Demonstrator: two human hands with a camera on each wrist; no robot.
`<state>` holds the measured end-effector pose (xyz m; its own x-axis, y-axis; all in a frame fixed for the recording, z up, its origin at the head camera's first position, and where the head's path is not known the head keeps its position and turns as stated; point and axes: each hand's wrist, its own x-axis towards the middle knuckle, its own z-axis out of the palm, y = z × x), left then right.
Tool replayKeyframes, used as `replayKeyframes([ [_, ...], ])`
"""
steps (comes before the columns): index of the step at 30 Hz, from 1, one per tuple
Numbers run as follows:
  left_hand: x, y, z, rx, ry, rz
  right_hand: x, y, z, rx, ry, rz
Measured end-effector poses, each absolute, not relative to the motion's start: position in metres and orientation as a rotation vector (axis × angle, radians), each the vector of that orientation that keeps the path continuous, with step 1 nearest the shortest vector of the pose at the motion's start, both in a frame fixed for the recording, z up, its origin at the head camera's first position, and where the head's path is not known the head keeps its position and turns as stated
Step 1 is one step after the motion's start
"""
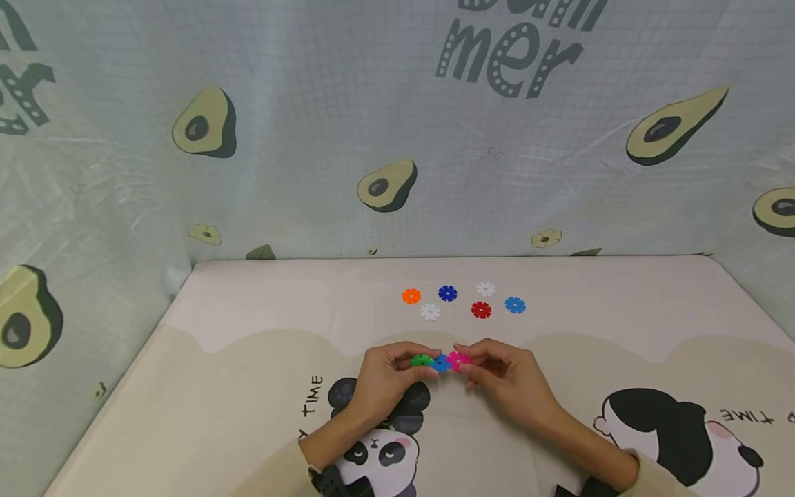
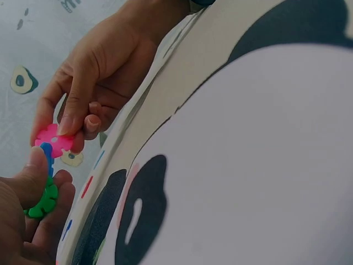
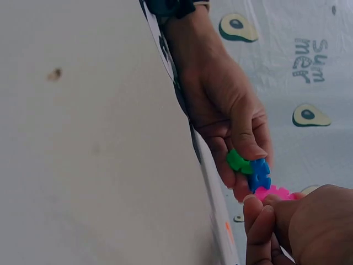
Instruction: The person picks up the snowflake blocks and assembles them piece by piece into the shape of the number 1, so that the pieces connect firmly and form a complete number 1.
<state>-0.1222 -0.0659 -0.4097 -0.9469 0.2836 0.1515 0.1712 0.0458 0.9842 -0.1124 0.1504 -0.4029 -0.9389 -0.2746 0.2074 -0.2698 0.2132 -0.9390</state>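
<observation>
Three notched plastic discs form a short joined row between the two hands in the head view: a green disc [image 1: 422, 360], a blue disc [image 1: 442, 364] and a pink disc [image 1: 457, 360]. With thumb and fingers, my left hand [image 1: 388, 376] pinches the row at its green and blue end; its thumb presses on the blue disc [image 3: 260, 176] in the right wrist view. My right hand [image 1: 512, 383] pinches the pink disc [image 2: 55, 139] between thumb and fingertips. Blue and pink meet edge to edge, at an angle. Fingers hide part of each joint.
Beyond the hands lie loose discs on the table [image 1: 248, 386]: an orange disc [image 1: 411, 296], a dark blue disc [image 1: 448, 293], two white discs [image 1: 430, 312], a red disc [image 1: 481, 310] and a light blue disc [image 1: 515, 305]. An avocado-print curtain [image 1: 298, 103] hangs behind.
</observation>
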Motion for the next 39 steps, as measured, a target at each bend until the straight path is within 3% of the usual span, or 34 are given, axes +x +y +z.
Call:
replayKeyframes([
  [39,-0.1227,-0.0657,-0.4133,0.554,2.104,2.106,-0.1135,0.1515,-0.4031,-0.653,2.516,-1.813],
])
